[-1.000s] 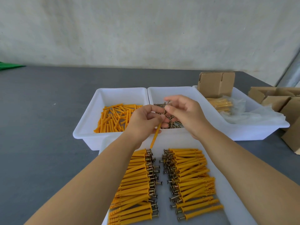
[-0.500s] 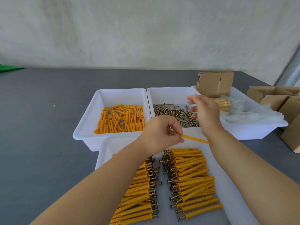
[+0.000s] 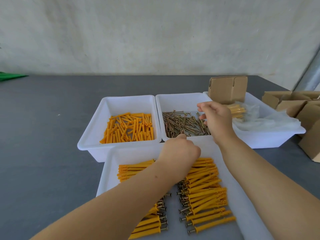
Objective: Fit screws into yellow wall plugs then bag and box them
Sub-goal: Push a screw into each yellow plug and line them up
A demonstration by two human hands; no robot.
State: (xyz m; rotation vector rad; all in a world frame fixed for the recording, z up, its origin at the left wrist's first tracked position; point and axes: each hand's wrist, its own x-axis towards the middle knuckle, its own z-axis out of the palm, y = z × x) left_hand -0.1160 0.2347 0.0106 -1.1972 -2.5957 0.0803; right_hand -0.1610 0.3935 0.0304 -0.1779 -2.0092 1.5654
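Observation:
Loose yellow wall plugs [image 3: 129,129] fill the left white bin [image 3: 90,135]. Brass screws [image 3: 183,123] lie in the middle bin [image 3: 173,97]. The near white tray [image 3: 110,163] holds two rows of plugs with screws fitted, a left row [image 3: 135,168] and a right row [image 3: 206,193]. My left hand [image 3: 180,149] is down at the far end of this tray, knuckles up, its fingers curled under and hidden. My right hand [image 3: 214,118] hovers over the right side of the screws, thumb and forefinger apart, with nothing seen between them.
A third white bin [image 3: 277,135] on the right holds an upright cardboard box [image 3: 226,89], a bagged bundle of plugs [image 3: 237,110] and clear plastic bags [image 3: 270,120]. More cardboard boxes [image 3: 297,104] crowd the table's right edge. Grey table stretches to the left.
My left hand carried the fitted plug down from mid-air to the far end of the near tray; the plug no longer shows. My right hand moved from the left hand to over the screws.

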